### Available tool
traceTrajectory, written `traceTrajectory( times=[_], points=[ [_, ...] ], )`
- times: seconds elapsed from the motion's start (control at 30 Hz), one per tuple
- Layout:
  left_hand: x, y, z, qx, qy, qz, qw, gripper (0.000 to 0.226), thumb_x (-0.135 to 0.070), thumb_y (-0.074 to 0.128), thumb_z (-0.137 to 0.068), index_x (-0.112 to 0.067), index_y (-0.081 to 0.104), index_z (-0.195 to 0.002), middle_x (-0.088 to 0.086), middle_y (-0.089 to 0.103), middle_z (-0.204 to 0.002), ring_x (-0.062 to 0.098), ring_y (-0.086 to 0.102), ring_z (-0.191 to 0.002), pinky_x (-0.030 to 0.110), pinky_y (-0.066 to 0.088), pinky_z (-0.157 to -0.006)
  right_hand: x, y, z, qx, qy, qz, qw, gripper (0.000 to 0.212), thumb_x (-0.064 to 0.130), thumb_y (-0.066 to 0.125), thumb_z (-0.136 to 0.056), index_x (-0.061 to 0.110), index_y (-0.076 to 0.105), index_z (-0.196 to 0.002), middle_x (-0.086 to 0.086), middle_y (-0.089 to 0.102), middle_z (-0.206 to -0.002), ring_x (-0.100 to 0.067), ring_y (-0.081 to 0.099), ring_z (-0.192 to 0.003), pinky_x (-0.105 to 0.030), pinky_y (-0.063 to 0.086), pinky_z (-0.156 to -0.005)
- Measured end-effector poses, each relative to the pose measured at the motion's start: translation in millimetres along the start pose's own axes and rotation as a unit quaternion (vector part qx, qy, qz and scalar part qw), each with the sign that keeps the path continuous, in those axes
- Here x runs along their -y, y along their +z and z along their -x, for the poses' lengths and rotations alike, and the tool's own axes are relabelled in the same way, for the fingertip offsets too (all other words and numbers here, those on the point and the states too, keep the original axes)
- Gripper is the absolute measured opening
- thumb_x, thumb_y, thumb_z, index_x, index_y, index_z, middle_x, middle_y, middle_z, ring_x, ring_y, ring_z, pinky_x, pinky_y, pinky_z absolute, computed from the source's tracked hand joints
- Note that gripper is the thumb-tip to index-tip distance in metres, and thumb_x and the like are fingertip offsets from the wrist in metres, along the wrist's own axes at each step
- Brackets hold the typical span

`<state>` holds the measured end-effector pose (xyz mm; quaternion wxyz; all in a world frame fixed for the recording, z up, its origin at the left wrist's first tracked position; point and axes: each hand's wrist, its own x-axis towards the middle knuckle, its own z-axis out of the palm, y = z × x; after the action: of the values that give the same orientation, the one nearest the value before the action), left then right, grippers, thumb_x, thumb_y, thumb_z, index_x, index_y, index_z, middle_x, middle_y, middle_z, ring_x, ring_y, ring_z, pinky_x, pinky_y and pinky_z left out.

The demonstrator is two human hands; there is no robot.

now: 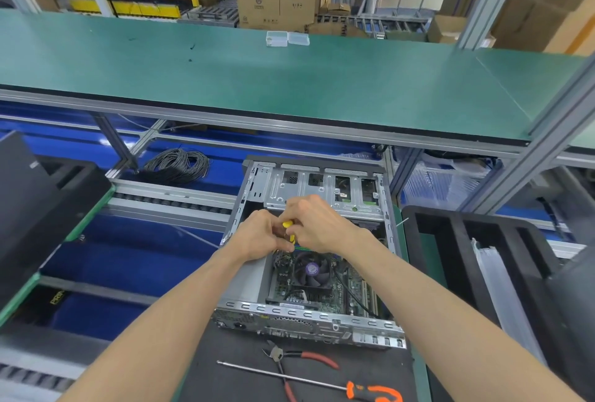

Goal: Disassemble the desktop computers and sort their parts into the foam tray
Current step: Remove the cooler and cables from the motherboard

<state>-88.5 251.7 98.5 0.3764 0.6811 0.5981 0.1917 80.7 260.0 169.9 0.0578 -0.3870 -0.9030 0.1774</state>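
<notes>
Your left hand (262, 234) and right hand (314, 224) meet over the open desktop case (309, 273), both closed round a small yellow-handled tool (288, 229) — prob. a short screwdriver, its tip is hidden so can't tell what it bears on. Two hands on it suggests you're steadying w/ one and turning w/ the other, working near the drive cage (325, 191) at the case's far end. The case lies on its side, lid off, so the motherboard (325, 289) faces up at you — that's why everything's reachable from above.

Spare tools lie on the black mat (225, 369) at the near edge, just in front of the case, within quick reach: 1 pair of red-handled cutters (299, 358) and 1 long orange-handled screwdriver (309, 380), crossing each other.

Count: 1 case, 1 CPU fan (311, 269), 3 tools incl. the one held. Black foam trays — 1 at right (450, 247), 1 at left (58, 182). 2 clear boxes (286, 38) on the green shelf's (289, 86) far edge.
</notes>
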Motion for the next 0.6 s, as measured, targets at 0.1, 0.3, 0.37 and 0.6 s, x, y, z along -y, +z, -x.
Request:
traceTrajectory(
  times=[0.1,0.3,0.37,0.6],
  points=[
    [-2,0,2,-0.014,-0.006,0.009,1.0,0.019,-0.023,0.095,-0.058,-0.028,0.079,-0.066,-0.003,0.072,-0.062,0.012,0.058,-0.058,0.039,0.053,-0.072,-1,-2,2,0.008,0.001,-0.013,1.0,0.023,0.012,0.062,-0.087,0.02,0.079,-0.1,0.002,0.056,-0.084,-0.021,0.051,-0.075,-0.036,0.048,-0.07],
    [0,2,0,-0.015,0.016,0.012,1.0,0.024,-0.03,0.094,-0.056,-0.04,0.073,-0.06,-0.011,0.067,-0.058,0.002,0.049,-0.053,0.032,0.042,-0.058,1,14,2,-0.048,0.067,0.0,0.997,0.024,0.031,0.064,-0.093,0.007,0.069,-0.09,-0.01,0.067,-0.095,-0.028,0.059,-0.087,-0.039,0.049,-0.074],
    [1,1,-1,0.005,0.022,-0.004,1.0,0.024,-0.026,0.092,-0.059,-0.035,0.07,-0.059,-0.01,0.068,-0.059,0.004,0.054,-0.055,0.034,0.047,-0.061,3,15,0,-0.037,0.048,-0.004,0.998,0.019,0.023,0.063,-0.092,0.007,0.07,-0.085,-0.009,0.064,-0.091,-0.029,0.058,-0.085,-0.04,0.049,-0.074],
    [5,-2,-1,0.013,0.034,0.0,0.999,0.038,-0.017,0.092,-0.058,-0.04,0.065,-0.045,-0.015,0.059,-0.048,-0.001,0.046,-0.048,0.018,0.039,-0.055,6,11,-2,0.013,-0.015,0.001,1.0,0.023,0.005,0.057,-0.086,0.014,0.075,-0.098,-0.007,0.063,-0.095,-0.027,0.056,-0.084,-0.038,0.045,-0.076]
  ],
)
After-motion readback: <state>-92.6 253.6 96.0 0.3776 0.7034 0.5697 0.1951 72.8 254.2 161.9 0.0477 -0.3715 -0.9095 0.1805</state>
